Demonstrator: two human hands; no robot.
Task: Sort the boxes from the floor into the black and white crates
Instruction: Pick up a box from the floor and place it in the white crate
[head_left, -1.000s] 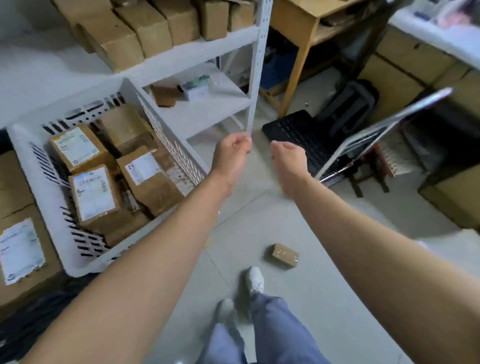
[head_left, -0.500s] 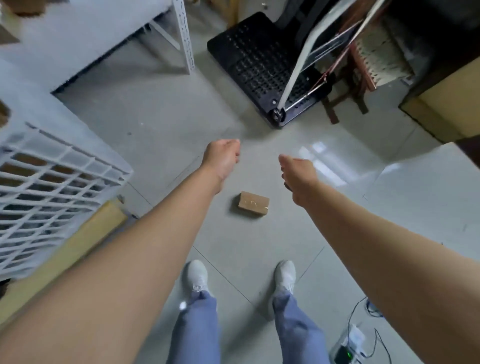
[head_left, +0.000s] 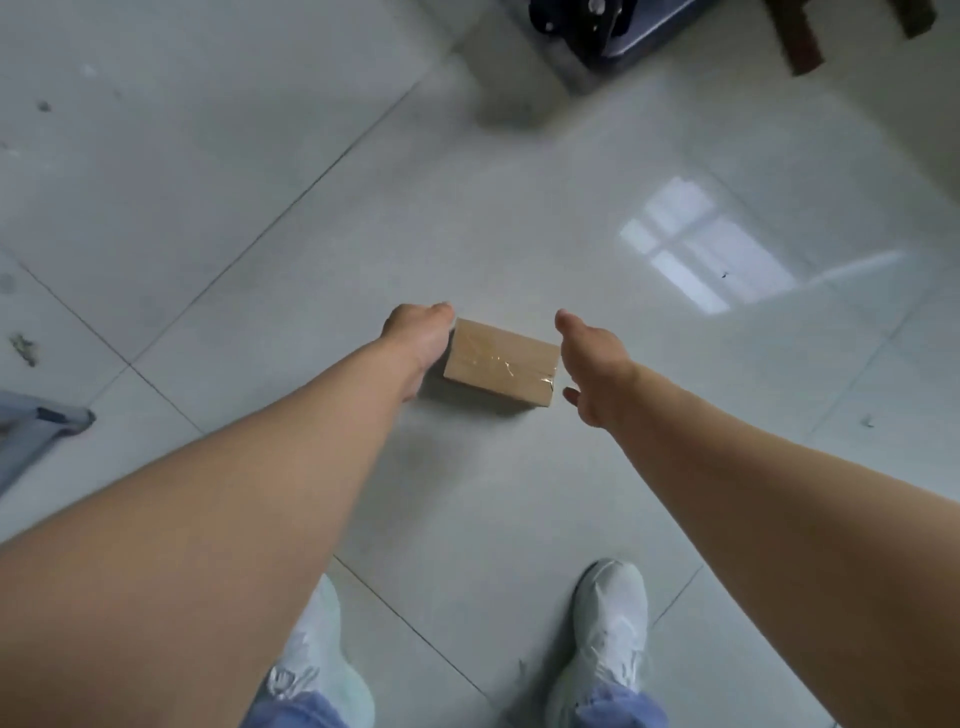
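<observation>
A small brown cardboard box (head_left: 500, 361), sealed with clear tape, lies on the pale tiled floor between my hands. My left hand (head_left: 420, 338) is at the box's left end, fingers curled down beside it, touching or nearly touching. My right hand (head_left: 592, 371) is at the box's right end with fingers spread, its palm facing the box. Neither hand has lifted the box. No crate is in view.
The black base of a cart (head_left: 597, 26) with a wheel sits at the top edge, beside dark wooden legs (head_left: 800, 36). My two white shoes (head_left: 613, 639) stand just below the box. A bit of blue-grey cloth (head_left: 36, 431) shows at the left edge.
I have bent down towards the floor; the white crate and shelf left the view. Both hands dropped from mid-air to either end of the small box, the right hand opening.
</observation>
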